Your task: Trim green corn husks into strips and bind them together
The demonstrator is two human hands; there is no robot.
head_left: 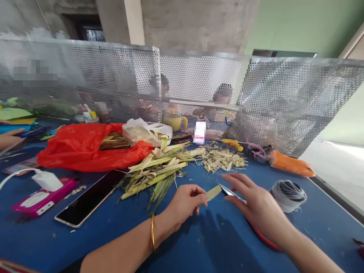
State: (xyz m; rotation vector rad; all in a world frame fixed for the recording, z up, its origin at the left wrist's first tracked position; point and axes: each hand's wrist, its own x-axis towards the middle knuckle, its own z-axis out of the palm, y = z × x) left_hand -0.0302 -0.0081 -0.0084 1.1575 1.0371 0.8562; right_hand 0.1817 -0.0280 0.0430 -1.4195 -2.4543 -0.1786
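Observation:
Between thumb and fingers my left hand (186, 203) pinches a short strip of pale green husk (213, 193). My right hand (258, 204) is wrapped round a pair of scissors (231, 192); their blades reach the strip's far end, and part of a red handle shows under the palm. Just beyond my left hand lies a loose pile of long corn husks (162, 170). Small cut husk pieces (223, 157) form a heap past the scissors. Right of my right hand stands a ball of grey yarn (288, 195).
A red plastic bag (76, 146) and white bag (142, 129) hold husks. A phone (88, 199) and pink power strip (42, 201) lie left. An orange packet (291, 163) and yellow glue gun (232, 144) lie near the perforated metal divider (199, 72). Another person's hand (10, 138) is far left.

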